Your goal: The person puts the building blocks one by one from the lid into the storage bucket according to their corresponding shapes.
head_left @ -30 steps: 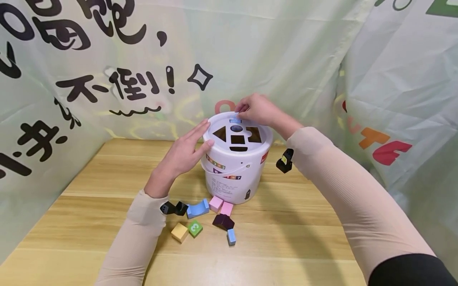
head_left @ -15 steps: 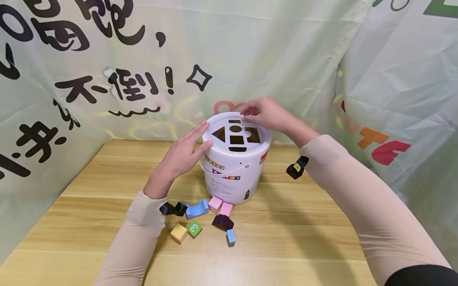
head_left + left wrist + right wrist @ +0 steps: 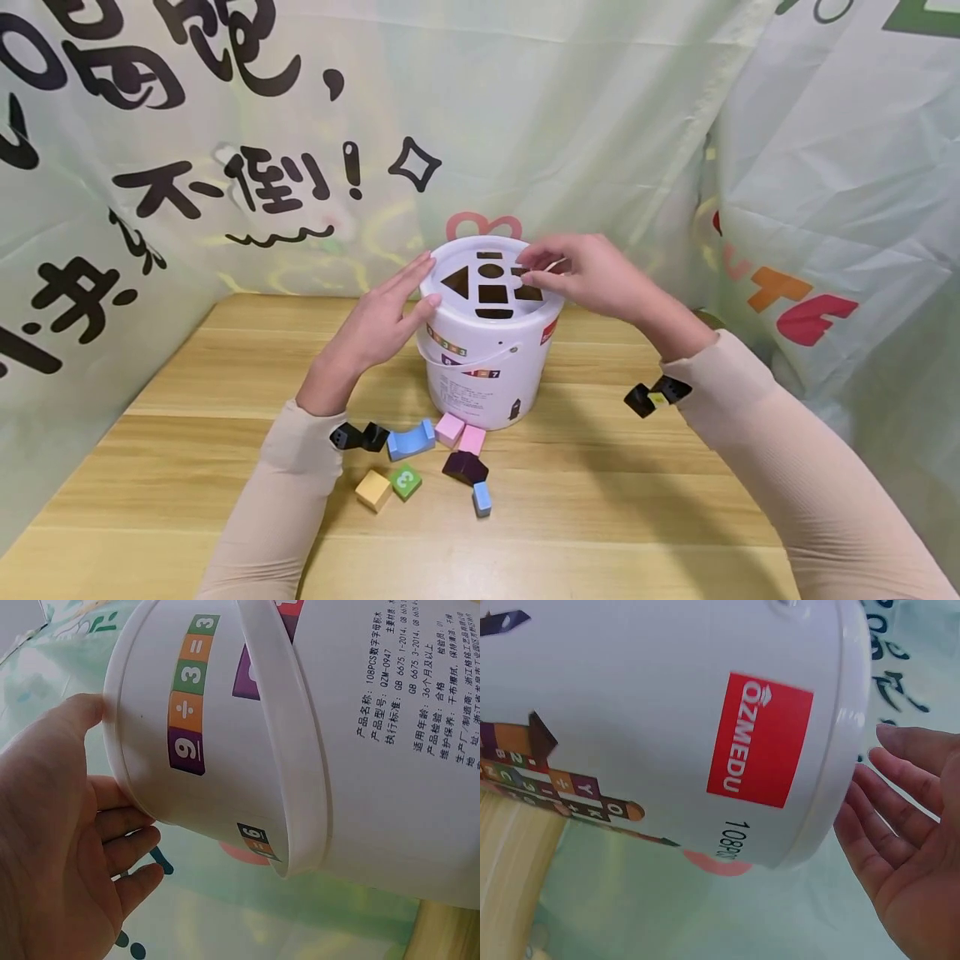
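Observation:
A white bucket [image 3: 487, 387] stands upright, its white lid [image 3: 457, 257] cut with dark openings: round, square, triangular and slot-like. My left hand [image 3: 378, 325] rests against the left side of the lid's rim, fingers extended, thumb on the edge; the left wrist view shows its palm [image 3: 60, 825] beside the rim. Over the lid's right side hovers my right hand [image 3: 588, 271], fingers loosely bent, thumb and fingertips apart with nothing between them. Its tips overlap the right-hand opening in the head view. The right wrist view has this hand [image 3: 919, 817] beyond the rim, near the red label [image 3: 760, 740].
Before the bucket lie a blue arch block [image 3: 412, 440], two pink blocks [image 3: 450, 429], a dark purple block [image 3: 465, 467], a small blue block [image 3: 482, 499], a yellow block [image 3: 373, 491] and a green block [image 3: 407, 482]. A printed curtain [image 3: 570, 125] hangs behind the wooden table [image 3: 225, 392].
The light-blue piece at the lid's back slot has dropped out of sight, and that slot now looks dark. My right hand has left it, moving right and nearer. The left hand stays.

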`<state>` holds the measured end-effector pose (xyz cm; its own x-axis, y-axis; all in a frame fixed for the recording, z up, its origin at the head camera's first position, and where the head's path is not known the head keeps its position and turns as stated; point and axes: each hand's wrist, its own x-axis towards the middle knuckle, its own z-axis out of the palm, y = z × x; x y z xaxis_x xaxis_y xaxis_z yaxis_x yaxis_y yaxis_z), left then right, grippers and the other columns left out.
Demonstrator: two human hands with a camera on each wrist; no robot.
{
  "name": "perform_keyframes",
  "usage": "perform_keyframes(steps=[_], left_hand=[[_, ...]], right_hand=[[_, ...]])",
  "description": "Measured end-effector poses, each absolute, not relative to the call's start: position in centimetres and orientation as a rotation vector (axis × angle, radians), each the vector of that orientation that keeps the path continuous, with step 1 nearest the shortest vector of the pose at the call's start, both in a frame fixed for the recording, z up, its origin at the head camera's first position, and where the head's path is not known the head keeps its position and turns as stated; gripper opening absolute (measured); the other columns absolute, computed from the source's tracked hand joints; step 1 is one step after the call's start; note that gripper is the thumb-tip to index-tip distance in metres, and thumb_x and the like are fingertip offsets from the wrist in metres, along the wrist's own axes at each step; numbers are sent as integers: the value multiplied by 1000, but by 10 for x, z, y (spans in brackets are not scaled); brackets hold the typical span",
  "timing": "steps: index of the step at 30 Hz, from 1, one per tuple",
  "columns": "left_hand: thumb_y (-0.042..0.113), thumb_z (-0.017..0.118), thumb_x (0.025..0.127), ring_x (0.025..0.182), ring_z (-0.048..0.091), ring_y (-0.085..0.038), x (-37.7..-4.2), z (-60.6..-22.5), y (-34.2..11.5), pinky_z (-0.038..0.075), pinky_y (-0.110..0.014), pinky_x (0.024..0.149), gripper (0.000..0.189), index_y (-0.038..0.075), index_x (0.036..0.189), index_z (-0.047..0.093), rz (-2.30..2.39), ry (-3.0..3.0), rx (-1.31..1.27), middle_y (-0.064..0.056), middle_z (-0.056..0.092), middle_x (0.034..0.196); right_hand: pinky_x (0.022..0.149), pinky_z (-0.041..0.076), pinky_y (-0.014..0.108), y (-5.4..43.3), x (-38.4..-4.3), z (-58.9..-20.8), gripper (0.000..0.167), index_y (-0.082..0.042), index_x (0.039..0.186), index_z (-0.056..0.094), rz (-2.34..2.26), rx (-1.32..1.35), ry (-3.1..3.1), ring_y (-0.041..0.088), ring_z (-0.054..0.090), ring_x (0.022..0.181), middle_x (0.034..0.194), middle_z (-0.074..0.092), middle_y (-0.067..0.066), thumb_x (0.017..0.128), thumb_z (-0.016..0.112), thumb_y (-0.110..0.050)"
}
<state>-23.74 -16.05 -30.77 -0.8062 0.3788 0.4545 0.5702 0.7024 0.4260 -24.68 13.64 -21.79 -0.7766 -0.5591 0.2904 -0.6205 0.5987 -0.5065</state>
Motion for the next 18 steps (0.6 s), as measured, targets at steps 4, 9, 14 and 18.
perform_keyframes(steps=[4,9,14,18], left_hand=[[53,35,103,143,28,-29,-239,-308,-161,27,-55,112,65,15,155,30,-812,-2563,-760,0,23,160],[55,34,102,144,27,-28,-238,-308,-161,26,-55,112,65,16,155,30,-813,-2567,-764,2,22,160],[58,30,102,144,26,-26,-238,-308,-161,26,-56,112,67,19,155,29,-807,-2581,-754,3,21,161],[60,30,101,144,26,-27,-239,-308,-161,26,-57,112,69,18,155,29,-785,-2589,-746,4,20,161]], right_hand=[[90,51,41,146,-227,-224,25,-9,114,71,912,1015,-2656,17,64,100,109,69,3,92,71,-22],[88,51,42,158,-208,-232,25,-10,114,71,916,1050,-2557,19,64,100,111,69,2,91,72,-19],[85,52,33,169,-194,-238,27,-10,114,71,891,1127,-2466,14,64,97,108,70,-1,87,75,-11],[87,50,27,176,-186,-250,30,-9,115,70,910,1216,-2440,10,62,99,109,69,-3,85,76,-8]])
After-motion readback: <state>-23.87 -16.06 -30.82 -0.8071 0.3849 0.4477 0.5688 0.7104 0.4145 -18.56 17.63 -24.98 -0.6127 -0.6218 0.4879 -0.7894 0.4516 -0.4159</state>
